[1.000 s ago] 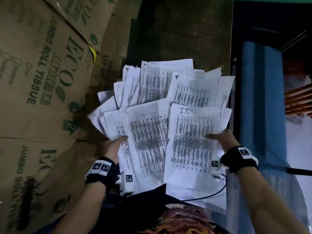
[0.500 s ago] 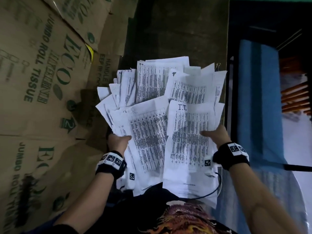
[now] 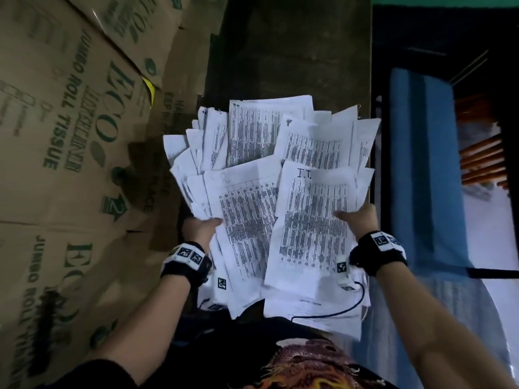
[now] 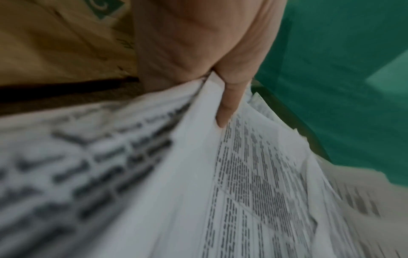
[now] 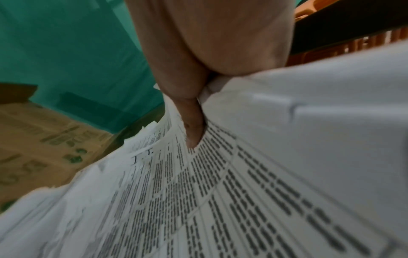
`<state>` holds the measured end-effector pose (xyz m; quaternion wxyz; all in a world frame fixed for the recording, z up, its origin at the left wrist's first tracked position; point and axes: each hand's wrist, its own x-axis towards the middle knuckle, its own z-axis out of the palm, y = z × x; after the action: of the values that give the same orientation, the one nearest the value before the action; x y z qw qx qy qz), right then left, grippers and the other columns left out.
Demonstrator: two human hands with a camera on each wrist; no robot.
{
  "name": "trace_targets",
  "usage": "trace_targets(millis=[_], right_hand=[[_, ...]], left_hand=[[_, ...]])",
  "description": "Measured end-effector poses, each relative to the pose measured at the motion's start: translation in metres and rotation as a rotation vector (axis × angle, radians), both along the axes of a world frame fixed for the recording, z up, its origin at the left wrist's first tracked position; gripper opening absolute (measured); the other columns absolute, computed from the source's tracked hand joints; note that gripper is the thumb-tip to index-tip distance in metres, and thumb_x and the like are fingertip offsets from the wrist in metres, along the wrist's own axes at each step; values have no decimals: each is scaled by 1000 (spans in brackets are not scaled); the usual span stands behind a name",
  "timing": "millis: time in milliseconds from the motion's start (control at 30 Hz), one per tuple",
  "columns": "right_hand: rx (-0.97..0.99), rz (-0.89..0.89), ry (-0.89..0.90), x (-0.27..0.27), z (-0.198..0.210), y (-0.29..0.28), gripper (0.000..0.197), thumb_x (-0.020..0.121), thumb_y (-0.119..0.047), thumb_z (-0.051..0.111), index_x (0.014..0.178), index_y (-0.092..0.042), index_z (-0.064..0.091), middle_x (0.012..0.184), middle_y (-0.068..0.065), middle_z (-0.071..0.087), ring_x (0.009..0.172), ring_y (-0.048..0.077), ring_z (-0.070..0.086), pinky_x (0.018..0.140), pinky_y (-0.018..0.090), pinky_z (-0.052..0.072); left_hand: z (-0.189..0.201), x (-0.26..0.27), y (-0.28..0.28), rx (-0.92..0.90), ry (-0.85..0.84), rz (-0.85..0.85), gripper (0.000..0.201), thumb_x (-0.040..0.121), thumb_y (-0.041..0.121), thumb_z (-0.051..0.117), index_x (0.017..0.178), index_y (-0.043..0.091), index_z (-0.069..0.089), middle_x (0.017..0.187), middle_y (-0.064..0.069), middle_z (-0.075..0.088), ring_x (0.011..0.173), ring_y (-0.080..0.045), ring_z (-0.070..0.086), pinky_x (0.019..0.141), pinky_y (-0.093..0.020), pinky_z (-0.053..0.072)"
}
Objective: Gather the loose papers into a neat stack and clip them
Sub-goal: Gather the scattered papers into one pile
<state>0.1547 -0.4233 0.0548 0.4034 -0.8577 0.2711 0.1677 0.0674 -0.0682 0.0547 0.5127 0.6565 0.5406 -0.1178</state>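
Papers (image 3: 269,197) are held in a loose, fanned bundle above the dark table (image 3: 295,51), between the person's two hands and in front of the torso. Left hand (image 3: 200,228) grips the left edge of the bundle, thumb on top and fingers hidden beneath; the left wrist view confirms the thumb pressed onto the printed sheets. Right hand (image 3: 358,219) grips the right edge in the same manner, thumb on the sheet marked "I.T." (image 3: 304,174), which the right wrist view also confirms. Both hands are thus clamped on the papers and stand apart, one at each side. Sheets are plainly misaligned: corners project at differing angles at the far end, several overlap sideways, and the near edges hang at uneven lengths. Gathering appears largely complete, as no stray sheet is visible on the table or on the cardboard boxes (image 3: 70,136) to the left. Squaring is judged not yet done; the edges want tapping against the table to bring them flush. Clipping remains outstanding. No clip can be made out with confidence in any view. A blue panel (image 3: 415,164) stands to the right.
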Motion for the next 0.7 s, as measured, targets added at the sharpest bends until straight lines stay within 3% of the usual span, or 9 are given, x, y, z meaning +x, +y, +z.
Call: trace_targets(millis=[67,100,200,267,400,500,567,633,700], right_hand=[[54,-54,-31,-8,13,-9,34,65,-9,87,88,-1,64,91,11,68,80,23,66,75,33,53],[79,-76,-53,-12,19,-15,34,67,-4,85,95,1,66,93,11,68,81,22,66,77,31,51],[90,-66,-24,-27,24,-35,43,67,-7,85,103,6,64,98,14,69,85,24,66,80,32,49],[81,-21,31,-34,20,-39,48,67,-10,86,107,1,60,107,15,69,93,25,66,87,36,49],[-25,49,-13,-37,9,-31,77,63,-14,88,129,-10,48,125,11,62,114,27,58,102,46,45],[-20,-21,-22,-36,22,-38,56,64,-5,87,112,4,59,109,15,67,96,27,65,88,39,53],[-12,-57,-65,-40,41,-48,38,66,-3,85,97,4,64,100,17,69,86,26,67,82,37,54],[23,-77,-149,-49,62,-61,31,69,3,80,95,-2,66,94,16,68,76,19,67,82,35,53],[64,-115,-261,-60,83,-76,35,69,5,79,101,0,67,96,14,68,65,2,67,76,28,56]], left_hand=[[0,-3,9,9,-8,-13,36,68,19,85,66,1,53,75,-12,55,65,-21,54,62,-32,41],[-4,-8,17,3,-15,-9,35,67,18,85,65,2,54,73,-10,54,65,-21,55,62,-32,41],[-4,-19,31,14,-40,0,31,70,12,82,87,-1,59,93,-11,59,84,-20,58,74,-30,43],[-6,-21,32,-6,-8,-35,35,73,11,80,97,-5,60,101,-13,59,93,-23,58,79,-32,45],[3,-7,24,39,9,-119,41,72,14,81,98,1,52,96,-8,50,89,-21,51,77,-29,40],[4,3,18,68,-8,-81,45,67,11,85,96,-5,55,98,-8,52,93,-24,55,77,-28,42],[5,7,19,65,-8,-69,44,64,10,86,93,-7,57,95,-9,54,95,-26,58,77,-29,44],[2,9,26,81,-15,-42,41,64,9,86,87,-5,55,94,-10,57,97,-30,61,75,-29,45],[4,11,33,112,-21,-9,49,64,11,86,96,-11,58,104,-18,62,100,-33,62,78,-34,49]])
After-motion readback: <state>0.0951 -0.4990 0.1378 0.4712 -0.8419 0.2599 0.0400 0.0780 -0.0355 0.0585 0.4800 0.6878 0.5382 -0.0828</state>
